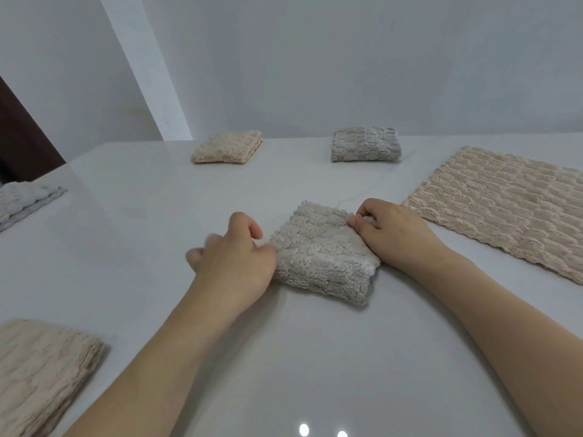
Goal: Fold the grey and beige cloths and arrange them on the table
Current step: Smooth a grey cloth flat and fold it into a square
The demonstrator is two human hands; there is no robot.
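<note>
A folded grey fluffy cloth [321, 250] lies in the middle of the white table [151, 216]. My left hand [233, 250] sits at its left edge with fingers curled, the thumb side touching the cloth; its fingertips look blurred. My right hand [388, 230] pinches the cloth's far right corner between thumb and fingers. A folded beige cloth [227, 147] and a folded grey cloth [366, 145] sit at the back of the table. An unfolded beige cloth [504, 203] lies flat at the right.
Another folded beige cloth [38, 373] lies at the near left edge. A grey folded cloth [22, 200] rests at the far left edge. A white wall rises behind the table, and a dark opening shows at the far left.
</note>
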